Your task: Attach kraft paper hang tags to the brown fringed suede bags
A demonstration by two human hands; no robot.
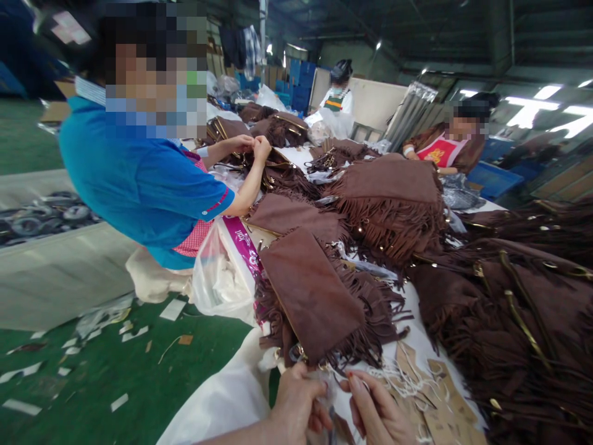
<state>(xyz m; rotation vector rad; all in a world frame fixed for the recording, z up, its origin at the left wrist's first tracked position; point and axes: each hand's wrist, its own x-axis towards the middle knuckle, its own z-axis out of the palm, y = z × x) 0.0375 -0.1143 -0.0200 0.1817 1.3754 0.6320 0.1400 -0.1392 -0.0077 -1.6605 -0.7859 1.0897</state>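
Head view: rectangular dark-brown suede-look bag with fringe (315,290) lies flat on the white-covered table (419,315), just beyond the person's hands. Surroundings: heap of brown fringed bags with gold-coloured metal trim (514,315) close on the right; stacked brown fringed bags (391,185) farther back, bounding the space beyond. Tan cardboard tags with white strings (445,395) spread beside the right hand (377,405). Co-worker in a blue shirt (139,185) at left; scraps on the green floor (143,377). Orientation: bag's long axis slants from far left to near right, near end toward the hands, fringe spilling on both sides. Left hand (296,398): fingers curled, near bag's lower edge; grip cannot be told. Right hand: thumb and forefinger nearly together; whatever lies between them is unclear.
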